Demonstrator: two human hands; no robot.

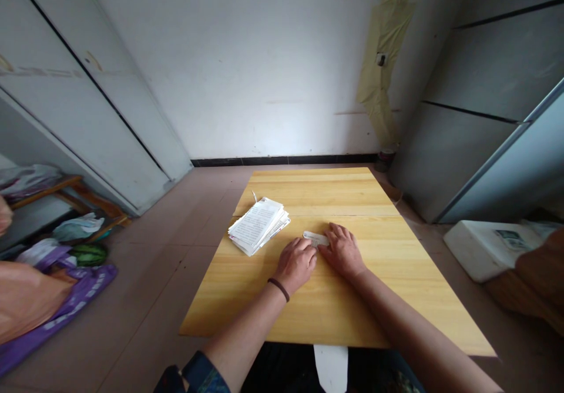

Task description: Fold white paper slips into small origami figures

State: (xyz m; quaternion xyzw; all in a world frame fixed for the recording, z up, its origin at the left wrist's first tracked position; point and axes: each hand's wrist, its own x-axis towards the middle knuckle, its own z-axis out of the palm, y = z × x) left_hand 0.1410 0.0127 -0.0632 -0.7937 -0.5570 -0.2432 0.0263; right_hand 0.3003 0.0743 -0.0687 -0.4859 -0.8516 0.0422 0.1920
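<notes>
I have the left hand [296, 262] curled, the right hand [342, 251] half-spread, both touching a paper slip [314, 238]; whether they grip, I can't tell. It lies on the table [317, 188], right of the paper stack [258, 224].

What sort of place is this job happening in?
Probably a room in a home. Tall white cupboard doors with handles line the left, a round green striped watermelon lies below them, and a large grey panelled unit, perhaps a fridge, stands at the right.
</notes>
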